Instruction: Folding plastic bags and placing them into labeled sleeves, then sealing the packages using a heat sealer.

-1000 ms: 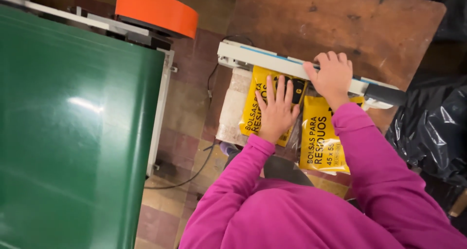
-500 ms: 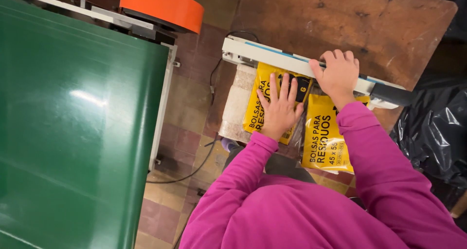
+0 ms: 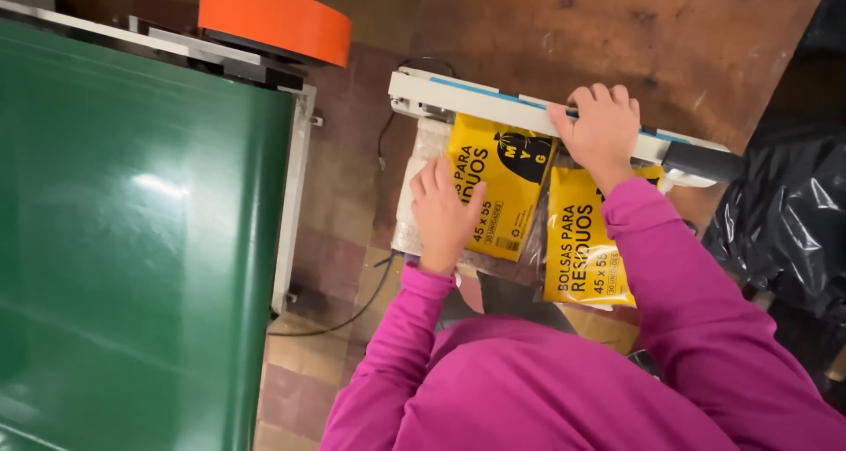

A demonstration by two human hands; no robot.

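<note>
Yellow packets lie side by side under a white sealing bar (image 3: 529, 116) on a small work surface beside a wooden table (image 3: 705, 37). One yellow packet (image 3: 502, 182) sits at the left with its upper edge tucked beneath the bar; a second yellow packet (image 3: 586, 253) rests just beside it, to the right. A person in a magenta sleeve lays the left hand (image 3: 443, 211) flat on the first packet, fingers stretched out and slightly spread, gripping nothing. The right hand (image 3: 599, 132) is pressed on top of the bar, fingers curled over its far edge. A green conveyor belt (image 3: 132, 239) with an orange cover (image 3: 273, 14) stands to the left, across a strip of tiled floor (image 3: 339, 204) where a black cable (image 3: 344, 319) trails. A black plastic bag (image 3: 784, 213) bulges at the right.
</note>
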